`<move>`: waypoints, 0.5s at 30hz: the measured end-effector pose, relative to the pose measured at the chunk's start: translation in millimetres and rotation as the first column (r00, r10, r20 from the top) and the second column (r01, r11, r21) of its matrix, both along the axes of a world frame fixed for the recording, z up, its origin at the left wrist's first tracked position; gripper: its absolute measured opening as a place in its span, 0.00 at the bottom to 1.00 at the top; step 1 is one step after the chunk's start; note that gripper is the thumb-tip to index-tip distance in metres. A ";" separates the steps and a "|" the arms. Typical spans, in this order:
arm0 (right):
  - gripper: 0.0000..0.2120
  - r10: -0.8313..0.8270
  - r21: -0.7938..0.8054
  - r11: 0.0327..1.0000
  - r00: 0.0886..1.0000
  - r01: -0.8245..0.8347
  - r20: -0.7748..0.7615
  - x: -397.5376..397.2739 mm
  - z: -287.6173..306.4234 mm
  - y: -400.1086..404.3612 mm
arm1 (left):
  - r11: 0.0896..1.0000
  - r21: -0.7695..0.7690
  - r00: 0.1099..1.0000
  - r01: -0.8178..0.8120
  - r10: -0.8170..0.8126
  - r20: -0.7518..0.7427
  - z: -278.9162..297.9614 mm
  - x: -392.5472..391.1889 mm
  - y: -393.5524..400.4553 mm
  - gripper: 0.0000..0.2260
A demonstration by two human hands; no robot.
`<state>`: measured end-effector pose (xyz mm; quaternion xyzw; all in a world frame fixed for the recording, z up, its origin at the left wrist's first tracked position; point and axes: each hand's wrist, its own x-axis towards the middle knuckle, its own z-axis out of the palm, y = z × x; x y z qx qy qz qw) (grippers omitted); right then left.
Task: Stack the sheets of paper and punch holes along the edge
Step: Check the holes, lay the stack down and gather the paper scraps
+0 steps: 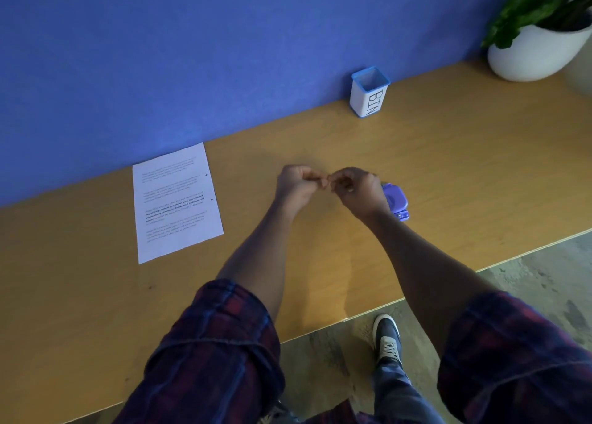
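Note:
A printed stack of paper (177, 202) lies flat on the wooden table (448, 173) at the left, against the blue wall, with two punched holes along its right edge. A purple hole punch (396, 202) rests on the table at the right, partly hidden behind my right hand. My left hand (296, 183) and my right hand (358, 189) hover over the middle of the table with fingertips pinched together and touching each other. Anything between the fingertips is too small to make out.
A white cup with a blue rim marked BIN (368, 92) stands by the wall at the back. A white pot with a green plant (541, 45) sits at the far right. The table's front edge runs diagonally, with floor and my shoe (387, 337) beyond it.

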<state>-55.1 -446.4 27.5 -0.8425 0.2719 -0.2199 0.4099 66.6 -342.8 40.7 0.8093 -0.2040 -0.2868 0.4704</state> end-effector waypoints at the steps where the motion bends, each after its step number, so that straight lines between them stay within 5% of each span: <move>1: 0.09 -0.005 0.002 1.000 1.000 0.005 0.020 5.4 5.9 -7.3 | 1.000 -0.029 1.000 0.011 -0.010 0.016 6.9 4.7 -7.2 0.03; 5: 0.08 -0.011 0.009 1.000 0.997 0.010 0.070 25.4 27.3 -37.2 | 0.993 -0.107 0.997 0.049 -0.042 0.063 30.8 23.9 -36.5 0.10; 11: 0.06 -0.048 -0.002 0.999 0.991 0.049 0.123 45.2 52.2 -79.4 | 0.988 -0.144 0.988 0.059 -0.037 0.152 58.2 39.1 -79.0 0.00; 15: 0.06 -0.076 -0.012 0.997 0.991 0.078 0.113 53.2 60.8 -107.0 | 0.994 -0.098 0.965 0.050 -0.022 0.261 68.0 44.9 -104.9 0.03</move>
